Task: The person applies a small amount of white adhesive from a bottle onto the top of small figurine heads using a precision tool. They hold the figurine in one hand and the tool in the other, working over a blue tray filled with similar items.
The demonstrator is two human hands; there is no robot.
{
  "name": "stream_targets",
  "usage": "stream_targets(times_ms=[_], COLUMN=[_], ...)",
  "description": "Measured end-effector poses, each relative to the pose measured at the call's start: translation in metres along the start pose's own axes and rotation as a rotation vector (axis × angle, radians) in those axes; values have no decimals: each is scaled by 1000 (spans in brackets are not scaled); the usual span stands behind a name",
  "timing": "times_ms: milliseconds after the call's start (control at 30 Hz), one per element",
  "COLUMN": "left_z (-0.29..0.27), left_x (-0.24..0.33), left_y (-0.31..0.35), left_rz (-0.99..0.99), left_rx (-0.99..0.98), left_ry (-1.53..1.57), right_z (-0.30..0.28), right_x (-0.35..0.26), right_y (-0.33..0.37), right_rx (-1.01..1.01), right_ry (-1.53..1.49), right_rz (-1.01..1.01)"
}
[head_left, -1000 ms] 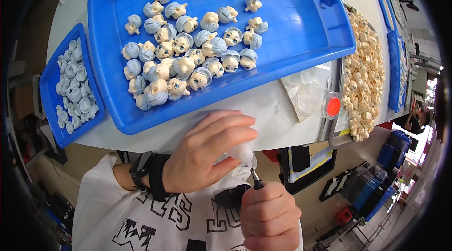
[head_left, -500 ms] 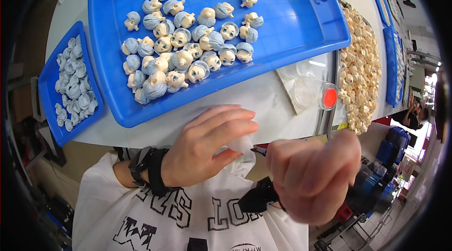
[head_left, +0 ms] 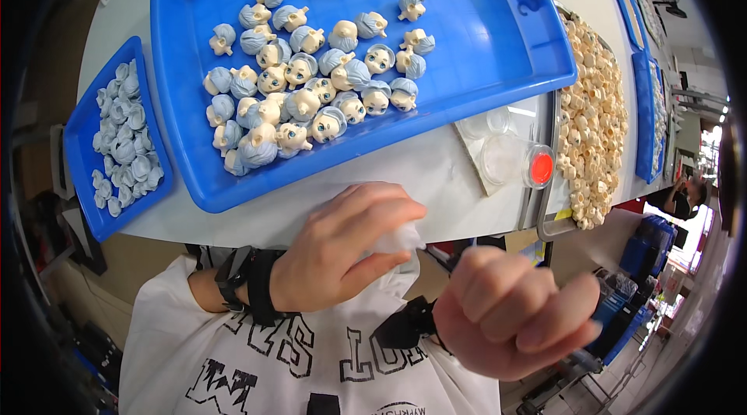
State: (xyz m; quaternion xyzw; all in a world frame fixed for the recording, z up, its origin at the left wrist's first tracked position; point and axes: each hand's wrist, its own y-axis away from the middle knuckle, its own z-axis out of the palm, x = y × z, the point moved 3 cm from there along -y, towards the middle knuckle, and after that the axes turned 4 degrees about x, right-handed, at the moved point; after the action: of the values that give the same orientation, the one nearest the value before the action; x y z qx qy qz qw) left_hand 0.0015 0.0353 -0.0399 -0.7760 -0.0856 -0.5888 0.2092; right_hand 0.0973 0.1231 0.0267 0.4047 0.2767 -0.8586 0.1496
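My left hand (head_left: 342, 247) is in front of the big tray, its fingers curved round a crumpled, whitish, see-through piece (head_left: 398, 239) that looks like thin plastic or tissue. To its right, my right hand (head_left: 513, 314) is closed with the fingers curled in; what they hold, if anything, is hidden. Beyond both hands lies a large blue tray (head_left: 475, 49) with many doll heads (head_left: 327, 125), cream-faced with light blue hair. A smaller blue tray (head_left: 84, 197) on the left holds light blue hair pieces (head_left: 120, 135).
On the white table (head_left: 405, 174) at the right stand clear round containers (head_left: 502, 158) and a small jar with red contents (head_left: 540, 166). Next to them a metal tray (head_left: 554, 226) is filled with cream-coloured parts (head_left: 593, 119). A person (head_left: 685, 198) is far off at the right.
My right hand has turned and shifted slightly lower, away from the left hand. The left hand has dipped a little and still holds the whitish piece.
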Motion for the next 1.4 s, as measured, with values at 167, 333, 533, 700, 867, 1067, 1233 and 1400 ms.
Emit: stream_targets(times_ms=[167, 333, 533, 700, 867, 1067, 1233, 1400], left_z=[-2, -6, -6, -2, -2, -4, -3, -4], left_x=[9, 8, 3, 4, 8, 13, 16, 8], left_y=[3, 3, 7, 9, 10, 3, 6, 6], left_rz=[35, 75, 109, 186, 207, 106, 20, 91], left_rx=[17, -1, -91, -112, -104, -40, -4, -78], left_ry=[101, -5, -124, -198, -260, 22, 77, -76], right_z=[4, 1, -16, -19, -21, -3, 4, -6], right_x=[-11, -10, 7, 4, 5, -17, -16, -6], right_y=[12, 3, -7, -11, -14, 7, 11, -3], right_rx=[29, -22, -20, -90, -62, 91, 2, -60], right_ry=[-86, -130, -435, -280, -422, -210, -160, -236], right_rz=[-162, 25, 345, 590, 716, 73, -74, 236])
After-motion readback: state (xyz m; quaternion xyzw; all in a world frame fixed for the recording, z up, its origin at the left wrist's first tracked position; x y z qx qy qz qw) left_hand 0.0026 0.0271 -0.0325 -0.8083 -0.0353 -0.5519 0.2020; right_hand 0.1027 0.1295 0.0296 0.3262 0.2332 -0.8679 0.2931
